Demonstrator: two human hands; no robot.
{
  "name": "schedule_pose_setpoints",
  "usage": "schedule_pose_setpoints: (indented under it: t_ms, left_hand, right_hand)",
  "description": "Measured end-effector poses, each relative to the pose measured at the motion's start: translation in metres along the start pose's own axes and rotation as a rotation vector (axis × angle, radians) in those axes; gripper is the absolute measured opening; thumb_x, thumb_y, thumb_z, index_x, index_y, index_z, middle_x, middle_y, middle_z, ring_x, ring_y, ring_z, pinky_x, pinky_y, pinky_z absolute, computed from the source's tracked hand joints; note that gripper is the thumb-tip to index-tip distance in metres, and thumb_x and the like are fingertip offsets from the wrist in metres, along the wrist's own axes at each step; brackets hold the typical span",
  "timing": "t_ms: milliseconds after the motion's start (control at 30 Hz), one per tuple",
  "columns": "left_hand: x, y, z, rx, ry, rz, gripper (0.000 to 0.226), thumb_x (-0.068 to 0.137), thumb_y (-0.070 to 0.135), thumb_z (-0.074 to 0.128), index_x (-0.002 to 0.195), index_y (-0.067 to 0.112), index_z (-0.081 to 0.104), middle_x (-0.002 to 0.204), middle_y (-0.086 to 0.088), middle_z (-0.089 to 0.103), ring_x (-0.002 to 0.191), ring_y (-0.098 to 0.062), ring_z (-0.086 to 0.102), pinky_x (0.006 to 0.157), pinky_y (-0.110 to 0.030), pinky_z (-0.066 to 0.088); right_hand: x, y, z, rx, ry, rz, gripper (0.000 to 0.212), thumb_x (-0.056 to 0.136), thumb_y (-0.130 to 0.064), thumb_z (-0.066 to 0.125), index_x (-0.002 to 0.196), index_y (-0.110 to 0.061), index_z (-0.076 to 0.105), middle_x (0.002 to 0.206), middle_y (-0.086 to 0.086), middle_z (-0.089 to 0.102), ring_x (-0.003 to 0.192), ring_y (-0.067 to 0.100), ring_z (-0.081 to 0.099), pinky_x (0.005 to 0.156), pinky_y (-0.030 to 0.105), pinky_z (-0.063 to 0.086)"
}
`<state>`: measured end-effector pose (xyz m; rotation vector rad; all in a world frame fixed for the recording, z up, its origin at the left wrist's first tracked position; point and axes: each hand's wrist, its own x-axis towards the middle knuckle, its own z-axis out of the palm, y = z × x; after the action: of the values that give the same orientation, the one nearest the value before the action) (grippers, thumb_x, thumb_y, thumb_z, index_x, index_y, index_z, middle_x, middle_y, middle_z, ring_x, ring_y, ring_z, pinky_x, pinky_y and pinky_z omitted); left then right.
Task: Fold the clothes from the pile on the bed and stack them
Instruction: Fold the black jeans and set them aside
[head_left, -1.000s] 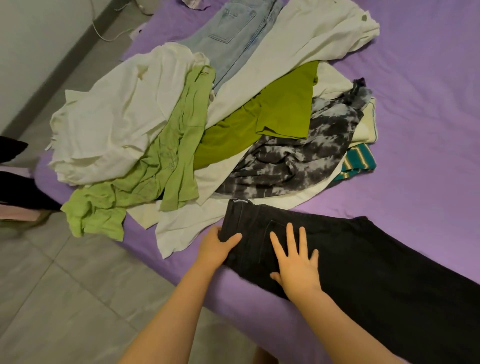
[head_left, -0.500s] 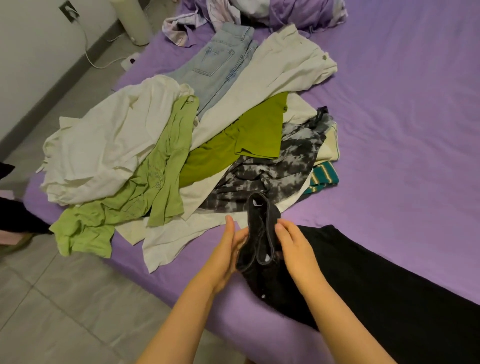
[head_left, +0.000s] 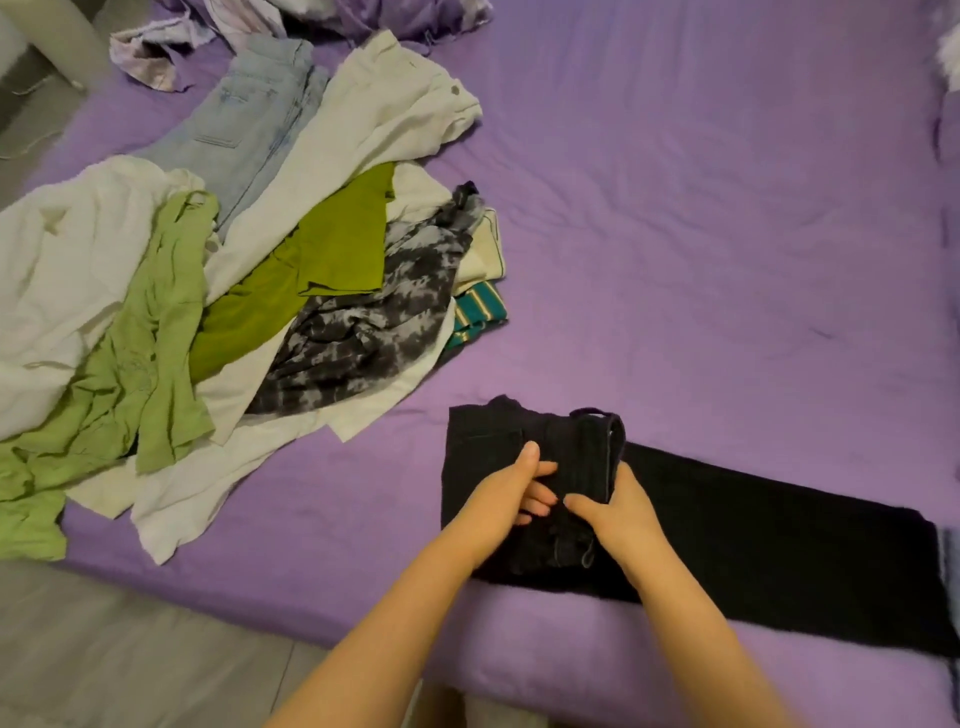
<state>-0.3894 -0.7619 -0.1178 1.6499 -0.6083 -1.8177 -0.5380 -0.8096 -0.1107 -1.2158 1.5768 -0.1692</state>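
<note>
— Lying near the front edge of the purple bed (head_left: 701, 234), the black trousers (head_left: 779, 551) have their waist end doubled over, legs stretching off to the right.

— And the hands?

— Both sit on the fold. The left hand (head_left: 511, 491) has its thumb up on the cloth and its fingers (head_left: 537, 501) curled into the layers. The right hand (head_left: 618, 512) grips the folded waistband, fingers tucked under, thumb on top.

— Where is the pile?

— The pile (head_left: 218, 291) sprawls to the left, apart from the trousers: white pieces, a light green shirt (head_left: 140, 364), an olive top (head_left: 311, 275), a grey tie-dye garment (head_left: 374, 332), pale jeans (head_left: 249, 130) behind.
</note>
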Motion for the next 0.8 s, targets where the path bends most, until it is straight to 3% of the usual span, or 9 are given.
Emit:
schedule_pose_setpoints:
  t_ms: [100,200,267,367,433,567,733,800]
  left_hand:
    - [0.011,-0.016,0.009,0.301,0.244,0.093,0.028,0.096,0.039,0.050,0.117,0.026,0.063,0.113,0.006,0.065,0.103,-0.011,0.060,0.095,-0.029,0.048]
    - [0.018,-0.028,0.007,0.554,0.445,0.159,0.034,0.094,0.026,0.056,0.127,0.017,0.059,0.124,-0.003,0.059,0.114,-0.019,0.055,0.101,-0.033,0.043]
    - [0.024,-0.038,0.007,0.659,0.518,0.121,0.041,0.093,0.024,0.058,0.133,0.016,0.053,0.130,-0.008,0.052,0.122,-0.024,0.047,0.104,-0.034,0.036]
    - [0.029,-0.051,0.012,0.667,0.492,-0.012,0.059,0.093,0.025,0.059,0.145,0.014,0.036,0.142,-0.013,0.040,0.130,-0.030,0.038,0.109,-0.038,0.031]
    - [0.032,-0.056,0.018,0.621,0.451,-0.043,0.065,0.093,0.023,0.059,0.148,0.011,0.029,0.145,-0.015,0.038,0.132,-0.031,0.039,0.111,-0.040,0.032]
    - [0.038,-0.060,0.023,0.503,0.442,0.014,0.060,0.090,0.014,0.063,0.144,0.009,0.036,0.139,-0.011,0.049,0.128,-0.030,0.046,0.108,-0.045,0.038]
    - [0.045,-0.065,0.019,0.435,0.473,-0.008,0.052,0.092,0.022,0.061,0.138,0.008,0.041,0.135,-0.010,0.053,0.121,-0.029,0.052,0.104,-0.042,0.042]
    - [0.048,-0.068,0.018,0.433,0.476,-0.003,0.052,0.092,0.027,0.060,0.138,0.009,0.043,0.133,-0.010,0.055,0.120,-0.029,0.053,0.103,-0.043,0.044]
  right_hand:
    - [0.009,0.040,-0.025,0.044,0.069,0.057,0.041,0.081,-0.009,0.070,0.111,-0.019,0.045,0.092,-0.009,0.054,0.080,0.002,0.052,0.063,0.017,0.041]
    - [0.010,0.073,-0.054,0.054,0.145,0.098,0.039,0.082,-0.008,0.070,0.112,-0.012,0.046,0.092,-0.004,0.054,0.078,0.007,0.053,0.062,0.019,0.042]
    - [0.009,0.091,-0.070,0.058,0.189,0.112,0.037,0.084,-0.007,0.068,0.115,-0.009,0.048,0.096,0.000,0.056,0.083,0.014,0.055,0.070,0.025,0.044]
    - [0.009,0.111,-0.080,0.068,0.168,0.120,0.037,0.085,-0.007,0.068,0.115,-0.011,0.048,0.105,0.002,0.057,0.094,0.017,0.055,0.079,0.026,0.041]
    - [0.011,0.117,-0.079,0.096,0.127,0.124,0.047,0.085,-0.006,0.068,0.126,-0.008,0.046,0.113,0.003,0.056,0.101,0.017,0.053,0.085,0.026,0.041]
    - [0.018,0.120,-0.074,0.171,0.110,0.112,0.073,0.087,0.001,0.063,0.148,-0.006,0.024,0.135,0.011,0.050,0.123,0.024,0.048,0.096,0.021,0.034]
    - [0.020,0.118,-0.075,0.165,0.061,0.022,0.078,0.089,0.001,0.061,0.151,-0.009,0.016,0.138,0.003,0.042,0.120,0.008,0.038,0.091,0.004,0.027]
    - [0.021,0.120,-0.074,0.174,0.002,0.014,0.077,0.091,-0.001,0.059,0.152,-0.013,0.014,0.139,0.001,0.040,0.122,0.005,0.035,0.092,0.004,0.026]
